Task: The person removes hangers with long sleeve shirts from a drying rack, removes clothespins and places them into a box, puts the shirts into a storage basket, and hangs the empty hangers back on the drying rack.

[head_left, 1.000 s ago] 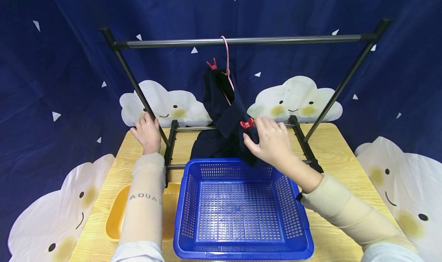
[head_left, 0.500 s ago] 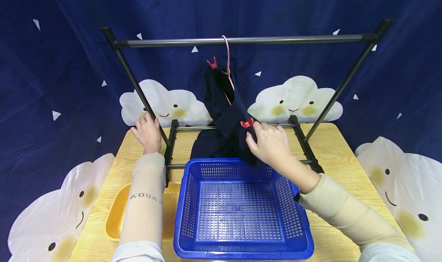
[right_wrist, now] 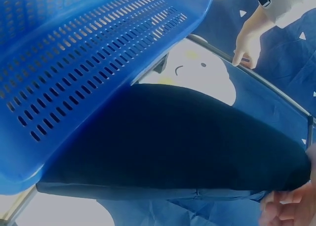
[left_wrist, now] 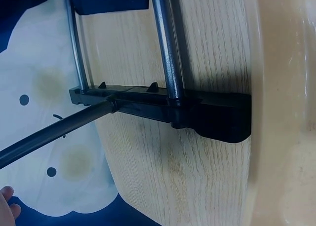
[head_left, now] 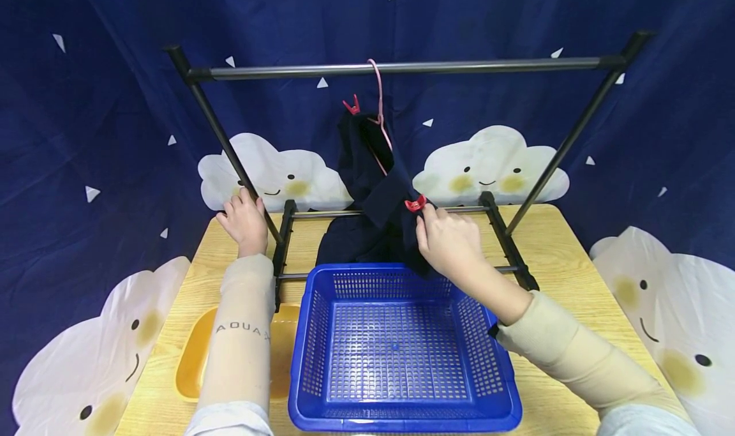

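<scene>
A navy garment (head_left: 379,200) hangs on a pink hanger (head_left: 379,94) from the clothes rack's bar (head_left: 494,66); its lower part lies behind the basket. One red clothespin (head_left: 353,106) is at its top, another red clothespin (head_left: 416,203) on its lower right side. Beside this lower clothespin, my right hand (head_left: 452,241) pinches the garment's edge. In the right wrist view those fingers (right_wrist: 284,206) hold the cloth at lower right. My left hand (head_left: 245,222) grips the rack's left upright (head_left: 221,120); only fingertips (left_wrist: 10,201) show in the left wrist view.
A blue perforated basket (head_left: 404,424) stands at the front of the wooden table (head_left: 551,263). Left of it sits a yellow tub (head_left: 192,359), partly under my left sleeve. The rack's black foot (head_left: 280,257) reaches toward the basket. A navy cloud-print curtain (head_left: 103,129) hangs behind.
My right hand has closed its thumb and fingers on the garment beside the lower clothespin. The clothespin and cloth have shifted slightly right. My left hand has stayed still.
</scene>
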Demonstrator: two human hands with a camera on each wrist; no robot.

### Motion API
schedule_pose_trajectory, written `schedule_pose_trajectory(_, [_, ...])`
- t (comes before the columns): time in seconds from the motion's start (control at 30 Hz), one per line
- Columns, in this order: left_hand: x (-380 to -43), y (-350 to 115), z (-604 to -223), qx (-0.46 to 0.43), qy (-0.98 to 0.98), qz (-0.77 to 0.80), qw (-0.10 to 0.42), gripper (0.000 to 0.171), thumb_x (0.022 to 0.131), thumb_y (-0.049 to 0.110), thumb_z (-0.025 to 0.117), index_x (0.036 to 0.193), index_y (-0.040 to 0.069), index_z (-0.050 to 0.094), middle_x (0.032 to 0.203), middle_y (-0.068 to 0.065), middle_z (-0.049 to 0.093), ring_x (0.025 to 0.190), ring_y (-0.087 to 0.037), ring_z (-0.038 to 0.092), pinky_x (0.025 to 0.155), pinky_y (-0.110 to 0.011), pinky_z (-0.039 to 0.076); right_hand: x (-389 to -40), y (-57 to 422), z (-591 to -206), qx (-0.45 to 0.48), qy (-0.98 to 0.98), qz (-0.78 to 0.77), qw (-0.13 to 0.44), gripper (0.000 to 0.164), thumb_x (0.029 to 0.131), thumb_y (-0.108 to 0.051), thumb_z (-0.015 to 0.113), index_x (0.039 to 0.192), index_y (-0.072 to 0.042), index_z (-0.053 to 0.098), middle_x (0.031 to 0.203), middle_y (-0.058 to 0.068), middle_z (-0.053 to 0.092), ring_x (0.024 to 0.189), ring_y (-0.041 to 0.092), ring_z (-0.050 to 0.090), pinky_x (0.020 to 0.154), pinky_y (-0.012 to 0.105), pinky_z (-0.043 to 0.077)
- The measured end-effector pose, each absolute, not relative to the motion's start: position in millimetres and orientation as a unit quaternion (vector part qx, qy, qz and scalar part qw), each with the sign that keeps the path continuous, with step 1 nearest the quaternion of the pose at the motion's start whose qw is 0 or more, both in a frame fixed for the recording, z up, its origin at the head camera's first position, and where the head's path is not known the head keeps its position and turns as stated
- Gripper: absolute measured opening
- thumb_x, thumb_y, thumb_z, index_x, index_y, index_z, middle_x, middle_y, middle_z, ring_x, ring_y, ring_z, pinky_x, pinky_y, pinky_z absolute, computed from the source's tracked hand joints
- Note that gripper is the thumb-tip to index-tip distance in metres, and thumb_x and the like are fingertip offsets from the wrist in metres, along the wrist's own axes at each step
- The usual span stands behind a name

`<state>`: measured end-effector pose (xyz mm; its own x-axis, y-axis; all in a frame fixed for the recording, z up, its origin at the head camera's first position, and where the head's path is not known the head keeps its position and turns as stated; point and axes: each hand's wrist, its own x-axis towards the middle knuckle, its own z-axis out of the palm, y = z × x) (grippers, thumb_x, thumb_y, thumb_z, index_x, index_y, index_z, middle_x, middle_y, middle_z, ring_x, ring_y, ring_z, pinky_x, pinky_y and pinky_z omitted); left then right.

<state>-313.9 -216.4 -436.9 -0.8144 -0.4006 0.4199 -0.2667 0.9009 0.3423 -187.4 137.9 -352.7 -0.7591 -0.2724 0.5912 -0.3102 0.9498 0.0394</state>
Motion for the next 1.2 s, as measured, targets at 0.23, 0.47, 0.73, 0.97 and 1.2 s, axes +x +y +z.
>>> schedule_pose_trajectory(0.23, [-314,-217,-438,0.175,-0.942,-0.139,0.25,0.041,0.093,0.031,0.05,0.123,0.004,0.043,0.112,-0.022,0.053,0.105,-0.039,0.043,0.085,-0.052,0.029,-186,141,-356,0.134,-0.933,0.029,0.334,0.023,0.091,-0.023,0.046,0.087,-0.002,0.056,0.072,0.014,0.062,0.06,0.032,0.058,0.049,0.04,0.04])
schedule_pose_trajectory(0.47, [-313,-217,-437,0.174,-0.943,-0.138,0.25,0.04,0.094,0.032,0.048,0.122,0.004,0.043,0.112,-0.021,0.053,0.104,-0.038,0.043,0.085,-0.051,0.029,-189,145,-362,0.134,-0.911,0.026,0.388,0.026,0.092,-0.023,0.044,0.081,-0.002,0.053,0.065,0.012,0.056,0.059,0.031,0.056,0.058,0.042,0.034])
schedule_pose_trajectory(0.73, [-313,-217,-437,0.173,-0.942,-0.139,0.251,0.039,0.093,0.031,0.049,0.121,0.004,0.044,0.111,-0.022,0.053,0.103,-0.039,0.043,0.084,-0.051,0.029,-195,152,-367,0.139,-0.887,0.039,0.438,0.028,0.094,-0.022,0.042,0.075,-0.002,0.048,0.061,0.012,0.052,0.054,0.031,0.053,0.059,0.042,0.035])
schedule_pose_trajectory(0.97, [-314,-217,-439,0.173,-0.939,-0.138,0.264,0.038,0.093,0.031,0.05,0.118,0.003,0.045,0.107,-0.021,0.054,0.101,-0.039,0.044,0.082,-0.051,0.03,-200,159,-370,0.141,-0.875,0.073,0.458,0.027,0.095,-0.021,0.042,0.076,-0.002,0.047,0.061,0.013,0.051,0.055,0.031,0.055,0.059,0.042,0.035])
schedule_pose_trajectory(1.2, [-314,-217,-440,0.172,-0.936,-0.135,0.275,0.038,0.093,0.031,0.05,0.118,0.003,0.045,0.104,-0.021,0.055,0.099,-0.039,0.045,0.08,-0.05,0.031,-204,165,-373,0.135,-0.871,0.103,0.461,0.025,0.096,-0.021,0.042,0.079,-0.003,0.048,0.064,0.012,0.053,0.059,0.031,0.058,0.06,0.041,0.036])
